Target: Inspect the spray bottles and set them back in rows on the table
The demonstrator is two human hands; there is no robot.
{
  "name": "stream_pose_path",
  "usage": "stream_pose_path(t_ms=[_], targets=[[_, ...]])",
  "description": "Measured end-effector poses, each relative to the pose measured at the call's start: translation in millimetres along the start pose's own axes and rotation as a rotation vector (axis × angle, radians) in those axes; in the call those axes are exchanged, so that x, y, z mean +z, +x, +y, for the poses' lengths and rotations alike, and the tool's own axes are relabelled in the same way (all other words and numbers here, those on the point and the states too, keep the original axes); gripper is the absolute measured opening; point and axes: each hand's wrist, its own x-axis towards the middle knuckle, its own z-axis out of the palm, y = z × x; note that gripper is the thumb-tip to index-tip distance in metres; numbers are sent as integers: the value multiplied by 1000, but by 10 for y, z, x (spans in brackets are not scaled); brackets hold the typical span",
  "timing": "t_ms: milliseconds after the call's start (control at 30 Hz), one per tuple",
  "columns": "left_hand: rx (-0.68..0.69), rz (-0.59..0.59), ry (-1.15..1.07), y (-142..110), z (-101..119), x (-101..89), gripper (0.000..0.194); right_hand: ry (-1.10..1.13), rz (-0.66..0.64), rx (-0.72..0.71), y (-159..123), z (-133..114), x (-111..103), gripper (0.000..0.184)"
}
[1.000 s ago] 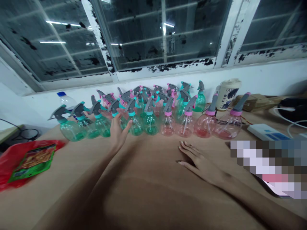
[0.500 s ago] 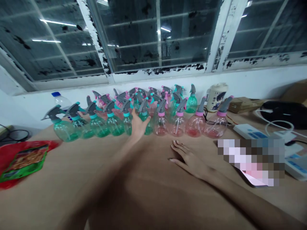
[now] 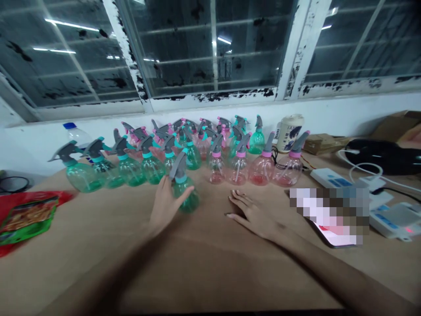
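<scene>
My left hand point(image 3: 166, 205) is wrapped round a green spray bottle point(image 3: 187, 193) with a grey trigger and teal collar, which stands on the brown table point(image 3: 204, 263) in front of the others. My right hand point(image 3: 253, 213) lies flat on the table with fingers stretched out, holding nothing. Behind them stand several rows of spray bottles: green ones point(image 3: 131, 169) on the left, pink ones point(image 3: 263, 166) on the right.
A red and green snack bag point(image 3: 23, 217) lies at the left edge. A phone point(image 3: 332, 235), white power strips point(image 3: 332, 177) and cables lie at the right. A white cup point(image 3: 289, 131), a water bottle point(image 3: 77, 136) and a window wall stand behind.
My left hand reached into the row, took a green bottle and pulled it toward me, out of the row. My right hand stayed flat on the table.
</scene>
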Motion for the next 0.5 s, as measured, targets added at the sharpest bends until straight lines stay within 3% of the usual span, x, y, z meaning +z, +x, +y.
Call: stream_pose_path(t_ms=[133,233,367,500], targets=[[49,-68,120,-372,120,-142,37,-6,1,-2,4,-3,2,69],[69,-149,112,-498,235,-194,38,-3,8,-6,-5,18,20,67],[57,-250,31,-488,308,-238,45,4,10,-12,-19,32,32,65],[30,-305,-113,-384,324,-289,64,-25,1,-4,-30,16,28,64]])
